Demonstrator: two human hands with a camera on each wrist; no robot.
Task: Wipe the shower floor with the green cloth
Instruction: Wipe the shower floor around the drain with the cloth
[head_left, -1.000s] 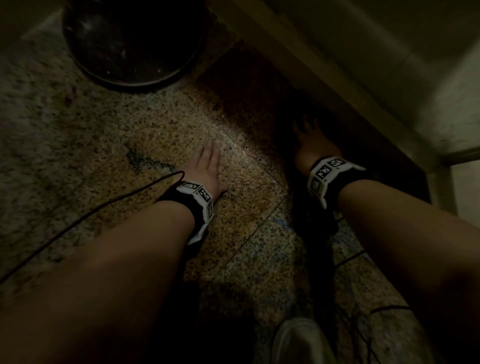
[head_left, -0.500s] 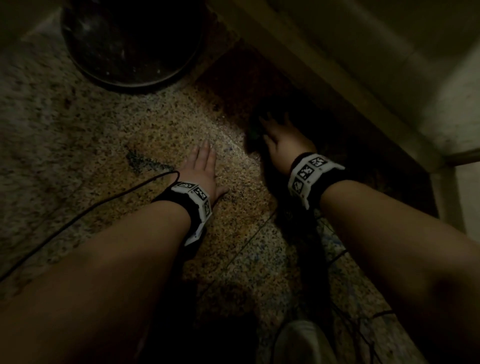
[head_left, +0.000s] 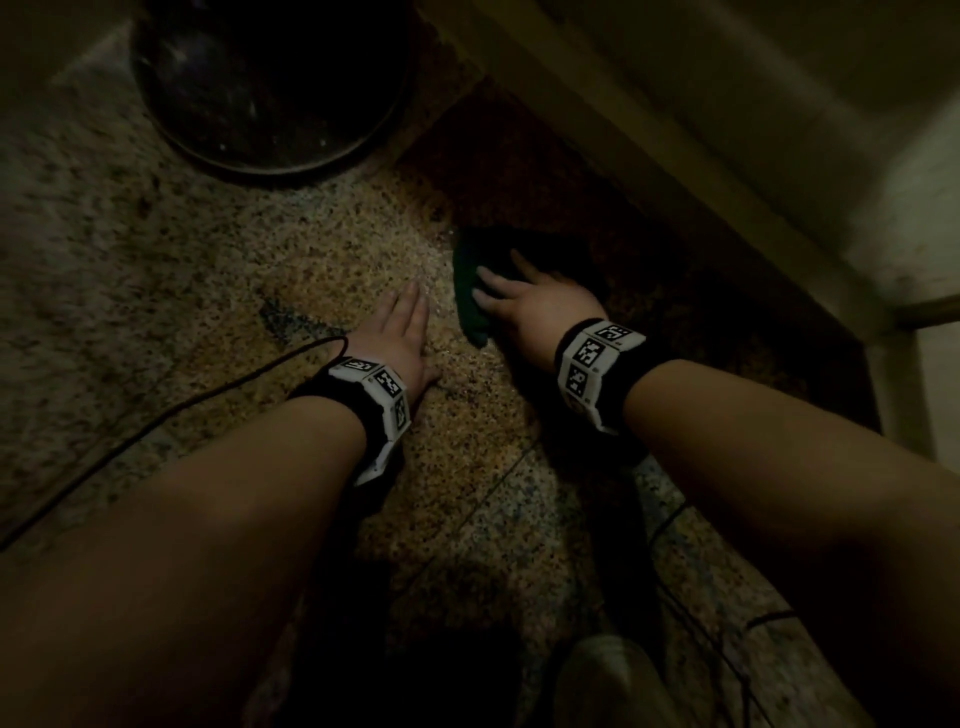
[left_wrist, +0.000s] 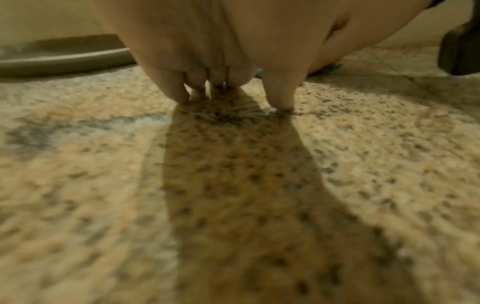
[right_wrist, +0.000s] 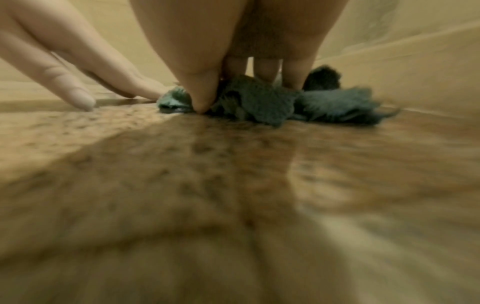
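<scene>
Right hand: the right hand (head_left: 540, 306) presses the green cloth (head_left: 470, 291) onto the shower floor (head_left: 311, 249), fingers spread across the bunched fabric, thumb tucked against its near fold in the right wrist view; this grip looks chosen to keep the cloth under the palm as it is pushed.
Green cloth: crumpled, not flat, lying on the darker, wetter-looking strip of floor near the wall edge (head_left: 623, 156), with folds trailing out past the fingers (right_wrist: 267, 70).
Left hand: the left hand (head_left: 400, 338) lies just beside the cloth with straight fingers, fingertips (left_wrist: 179, 92) planted on the speckled stone, holding nothing; it appears to serve as a prop for a person leaning low.
Floor: speckled stone with tile seams; a dark round basin (head_left: 270, 88) stands at the far edge, well apart from the cloth.
Cable: a thin black cable (head_left: 182, 410) trails from the left wristband across the floor.
Stage: wiping appears under way beside the wall; how much floor remains cannot be told.
</scene>
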